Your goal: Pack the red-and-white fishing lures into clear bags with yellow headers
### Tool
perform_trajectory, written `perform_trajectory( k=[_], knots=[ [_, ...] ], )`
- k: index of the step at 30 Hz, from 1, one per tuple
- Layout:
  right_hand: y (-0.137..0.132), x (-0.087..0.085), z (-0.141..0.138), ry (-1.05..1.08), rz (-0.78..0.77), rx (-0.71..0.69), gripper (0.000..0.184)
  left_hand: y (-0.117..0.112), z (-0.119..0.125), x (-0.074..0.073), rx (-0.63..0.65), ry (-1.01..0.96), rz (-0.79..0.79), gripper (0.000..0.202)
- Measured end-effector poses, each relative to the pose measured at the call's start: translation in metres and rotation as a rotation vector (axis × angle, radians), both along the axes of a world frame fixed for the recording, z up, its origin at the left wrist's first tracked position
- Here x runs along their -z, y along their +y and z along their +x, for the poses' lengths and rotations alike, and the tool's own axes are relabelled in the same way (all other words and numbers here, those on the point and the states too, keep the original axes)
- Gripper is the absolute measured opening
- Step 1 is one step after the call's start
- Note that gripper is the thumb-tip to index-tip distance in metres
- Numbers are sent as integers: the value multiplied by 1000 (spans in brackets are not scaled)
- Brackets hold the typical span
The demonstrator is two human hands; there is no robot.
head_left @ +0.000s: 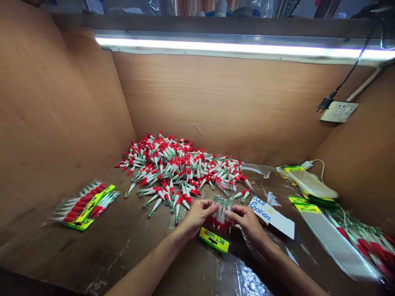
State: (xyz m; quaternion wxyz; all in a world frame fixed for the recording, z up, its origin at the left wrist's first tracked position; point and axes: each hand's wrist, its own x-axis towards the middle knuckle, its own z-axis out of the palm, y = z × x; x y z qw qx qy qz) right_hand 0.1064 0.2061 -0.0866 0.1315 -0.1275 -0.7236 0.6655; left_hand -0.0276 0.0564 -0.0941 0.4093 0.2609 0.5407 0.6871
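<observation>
Between my two hands lies a clear plastic bag of fishing lures, its yellow and green "BCT LURE" header turned toward me and upside down. Several red and white lures sit side by side in it, green hooks pointing away. My left hand pinches the bag's left side near the hook ends. On the opposite side, my right hand grips the bag with thumb and fingers. Just beyond my hands spreads a big pile of loose red and white lures.
Filled lure packs lie at the left. Header-topped empty bags and more lures are at the right. A white card with blue writing rests beside my right hand. A plug hangs by a wall socket.
</observation>
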Motion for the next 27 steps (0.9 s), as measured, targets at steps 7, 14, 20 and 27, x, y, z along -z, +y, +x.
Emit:
perform_trajectory(
  k=[7,14,20,27],
  knots=[
    [0,0,0,0,-51,5,32,-1,-2,-10,-85,171,-20,43],
    [1,6,-1,39,-226,-44,30,-5,1,-11,-26,-181,38,43],
    [0,7,-1,20,-138,-48,31,-5,4,-17,62,66,-16,56],
    [6,-3,1,61,159,172,36,-2,2,-3,-33,109,-100,52]
  ],
)
